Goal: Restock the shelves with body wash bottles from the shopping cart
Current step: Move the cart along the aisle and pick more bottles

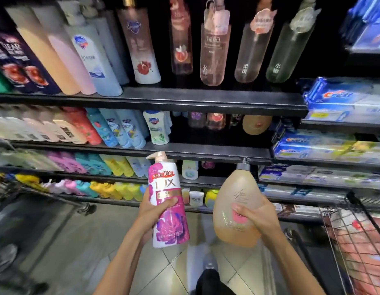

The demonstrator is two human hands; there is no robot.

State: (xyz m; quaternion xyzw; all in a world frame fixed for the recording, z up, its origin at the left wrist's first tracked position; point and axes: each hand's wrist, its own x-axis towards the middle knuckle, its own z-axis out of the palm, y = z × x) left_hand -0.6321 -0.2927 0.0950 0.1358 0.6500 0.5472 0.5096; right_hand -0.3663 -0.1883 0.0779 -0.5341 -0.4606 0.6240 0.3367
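Left hand (151, 211) grasps a white-and-magenta pump bottle (169, 201), right hand (259, 216) a rounded amber one (238, 205) (neither shelved); wire cart (355, 241) at right holds more.

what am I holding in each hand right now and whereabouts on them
Left hand grips the pink-and-white Lux bottle around its middle. Right hand grips the amber pump bottle across its lower body.

"LUX" and "100g" on pink-flowered bottle (169, 201), "Crest" on toothpaste boxes (338, 95)
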